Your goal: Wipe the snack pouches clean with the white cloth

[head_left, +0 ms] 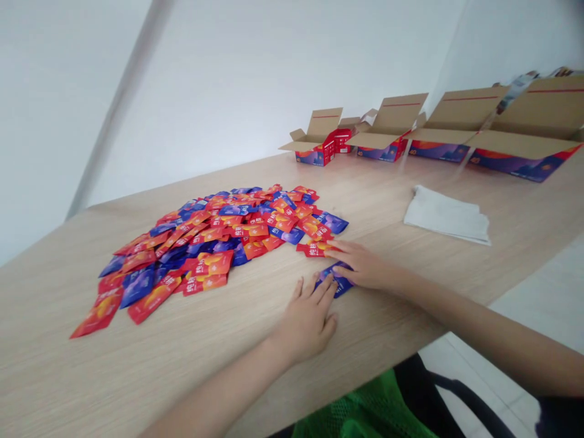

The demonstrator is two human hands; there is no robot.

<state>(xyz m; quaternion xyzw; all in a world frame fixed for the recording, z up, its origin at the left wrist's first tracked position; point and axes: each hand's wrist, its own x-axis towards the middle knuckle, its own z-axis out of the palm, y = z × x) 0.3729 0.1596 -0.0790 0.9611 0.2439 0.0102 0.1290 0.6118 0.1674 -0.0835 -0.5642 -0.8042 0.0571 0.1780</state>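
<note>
**Hands flat by sachet pile, blue sachet btw them, nothing clamped**

L grip [305, 319] lies flat on desk [114, 377], fingers spread apart, tips at or just beside lower edge of blue sachet [336, 281]. R grip [362, 264] has fingers near together and extended, resting over top of that sachet, tips close to red sachet [314, 249]. Neither is clamped; no pinch visible, both hands open. Blue sachet lies on desk btw hands, just off front-right edge of loose pile of red & blue sachets [196, 246].

Handling (judgement): sachets look light, thin, flexible, prob. slippery film, so likely to slide on each other. Contents not visible. Best hold prob. a corner or long edge, pinched w/ thumb + finger.

Far side of desk: row of open cardboard boxes [524, 115] w/ purple-red printed sides, small red carton [335, 143] near first one. Folded white sheet [447, 214] lies right of pile. Green mesh item [365, 413] below desk edge.
</note>
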